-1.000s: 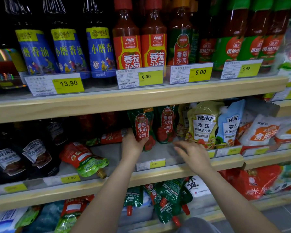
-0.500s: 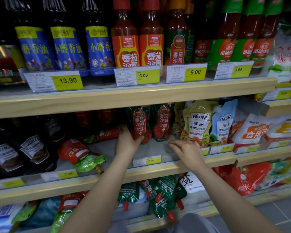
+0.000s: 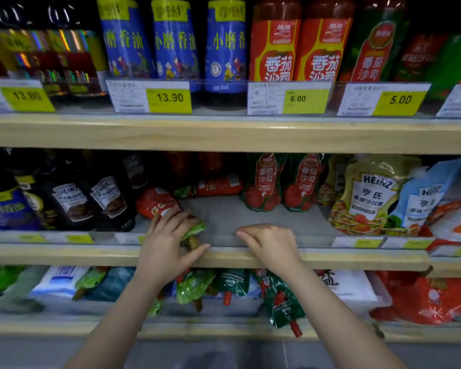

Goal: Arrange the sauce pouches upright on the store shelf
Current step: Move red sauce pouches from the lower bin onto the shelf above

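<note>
Both hands have left the standing pouches since the earlier frames. One second ago the left hand (image 3: 168,241) was at the green ketchup pouch that stands upright (image 3: 264,182); now it lies on the red and green sauce pouch lying flat (image 3: 161,205) at the front of the grey middle shelf (image 3: 224,217). Its fingers are spread over the green lower part of this pouch and the thumb reaches to the wooden shelf edge (image 3: 343,258), beside the brownish spout (image 3: 193,242); whether the fingers really clamp the pouch I cannot tell. The right hand (image 3: 270,241) has come back to the shelf edge, with fingers loosely curled and holding nothing.

Two green pouches stand upright and side by side at the back of the shelf, the second one (image 3: 305,182) just right of the first. Behind the flat pouch another red pouch (image 3: 218,186) lies on its side. Dark Heinz bottles (image 3: 69,201) stand to the left, and a yellow Heinz pouch (image 3: 370,193) and a blue Heinz pouch (image 3: 423,198) lean to the right.
</note>
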A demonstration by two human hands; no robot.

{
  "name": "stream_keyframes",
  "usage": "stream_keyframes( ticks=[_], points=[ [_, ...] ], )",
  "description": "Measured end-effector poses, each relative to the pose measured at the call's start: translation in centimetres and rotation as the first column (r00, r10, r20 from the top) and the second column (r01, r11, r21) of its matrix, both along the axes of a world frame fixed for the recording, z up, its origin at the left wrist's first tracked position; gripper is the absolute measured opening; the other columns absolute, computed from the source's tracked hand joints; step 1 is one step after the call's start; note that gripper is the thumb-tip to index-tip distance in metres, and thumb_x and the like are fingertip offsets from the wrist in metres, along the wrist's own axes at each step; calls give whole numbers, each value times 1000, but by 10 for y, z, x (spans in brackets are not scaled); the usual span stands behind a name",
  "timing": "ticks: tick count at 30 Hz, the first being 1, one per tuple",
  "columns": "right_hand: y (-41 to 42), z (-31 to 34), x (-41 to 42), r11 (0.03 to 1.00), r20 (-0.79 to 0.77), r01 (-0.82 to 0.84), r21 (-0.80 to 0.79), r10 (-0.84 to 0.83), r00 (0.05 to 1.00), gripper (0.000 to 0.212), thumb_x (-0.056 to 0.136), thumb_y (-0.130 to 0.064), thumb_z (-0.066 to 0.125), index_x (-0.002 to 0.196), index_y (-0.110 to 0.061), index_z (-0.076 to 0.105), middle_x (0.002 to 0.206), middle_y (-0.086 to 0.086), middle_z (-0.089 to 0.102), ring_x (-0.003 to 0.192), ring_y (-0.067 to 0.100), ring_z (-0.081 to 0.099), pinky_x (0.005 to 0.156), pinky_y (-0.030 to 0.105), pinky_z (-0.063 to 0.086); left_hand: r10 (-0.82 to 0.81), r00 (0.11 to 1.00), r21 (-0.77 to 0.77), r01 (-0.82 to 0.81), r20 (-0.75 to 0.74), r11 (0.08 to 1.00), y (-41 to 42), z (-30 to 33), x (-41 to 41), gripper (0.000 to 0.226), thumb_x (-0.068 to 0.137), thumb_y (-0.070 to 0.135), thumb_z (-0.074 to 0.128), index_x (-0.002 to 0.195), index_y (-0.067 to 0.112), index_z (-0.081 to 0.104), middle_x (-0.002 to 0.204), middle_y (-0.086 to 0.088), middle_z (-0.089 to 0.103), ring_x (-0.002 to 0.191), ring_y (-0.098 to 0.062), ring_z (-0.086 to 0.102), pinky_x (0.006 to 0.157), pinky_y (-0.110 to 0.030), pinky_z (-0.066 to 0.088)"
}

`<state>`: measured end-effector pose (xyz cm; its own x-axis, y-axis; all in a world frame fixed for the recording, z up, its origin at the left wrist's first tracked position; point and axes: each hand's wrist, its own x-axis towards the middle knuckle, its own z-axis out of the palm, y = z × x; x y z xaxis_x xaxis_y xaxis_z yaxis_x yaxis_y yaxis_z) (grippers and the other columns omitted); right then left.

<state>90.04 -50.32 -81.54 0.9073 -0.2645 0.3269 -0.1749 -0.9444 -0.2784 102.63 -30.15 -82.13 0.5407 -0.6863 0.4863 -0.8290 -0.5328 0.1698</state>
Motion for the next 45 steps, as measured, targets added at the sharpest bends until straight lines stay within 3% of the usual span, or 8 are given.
stream_keyframes(
  ticks=[7,12,18,21,27,32,39,45],
  points=[
    [-1,-9,-2,997,78,10,-80,-4,997,36,92,-50,41,91,-30,70,74,-6,72,73,19,65,52,29,36,-12,996,-88,19,89,996,-5,-17,6,49,78,51,57,110,14,66,118,-6,64,122,-29,49,102,-50,38],
    [-1,-8,-7,999,26,4,-39,-3,1000,38,92,-52,37,96,-32,69,84,-7,73,79,17,65,58,30,42,-25,997,-74,30,67,997,-2,-17,5,45,81,48,54,108,16,67,117,-6,65,120,-30,52,98,-53,42],
    [-6,-12,-3,999,58,4,-45,-1,998,36,91,-53,39,103,-36,67,87,-7,74,84,18,65,63,32,44,-77,987,-43,84,138,996,19,-17,20,42,84,48,53,114,22,64,123,0,61,124,-21,47,101,-44,41],
    [-1,-11,-1,999,24,27,-37,-26,999,36,91,-53,37,109,-38,65,100,-9,72,93,16,64,70,33,48,-118,979,-28,124,165,992,29,-16,25,43,84,45,53,117,20,64,126,-1,60,123,-21,51,100,-41,44],
    [19,4,31,976,-55,-105,190,118,992,39,92,-44,45,127,-30,52,132,-7,57,120,14,52,97,37,45,-107,984,-67,118,139,991,52,-17,50,63,81,55,54,131,17,53,135,-1,53,126,-17,47,105,-35,39],
    [34,14,92,965,-67,-111,239,130,989,43,89,-29,56,131,-20,50,136,2,53,124,19,48,103,35,40,-112,977,-14,117,180,993,61,-28,62,62,87,59,43,133,19,51,135,-1,53,122,-21,52,98,-37,44],
    [41,12,168,994,-97,-33,107,44,994,46,87,-28,60,131,-20,50,136,9,52,125,28,47,103,38,39,-92,967,-64,110,237,992,62,-33,65,58,86,56,44,132,21,53,136,2,53,121,-18,53,91,-31,39],
    [46,7,192,977,-84,116,-179,-132,988,24,87,-17,54,109,-19,65,109,11,67,100,32,62,77,32,47,-88,955,-99,121,284,988,60,-37,68,58,88,59,41,129,21,56,134,3,54,118,-16,55,87,-28,38]
  ],
)
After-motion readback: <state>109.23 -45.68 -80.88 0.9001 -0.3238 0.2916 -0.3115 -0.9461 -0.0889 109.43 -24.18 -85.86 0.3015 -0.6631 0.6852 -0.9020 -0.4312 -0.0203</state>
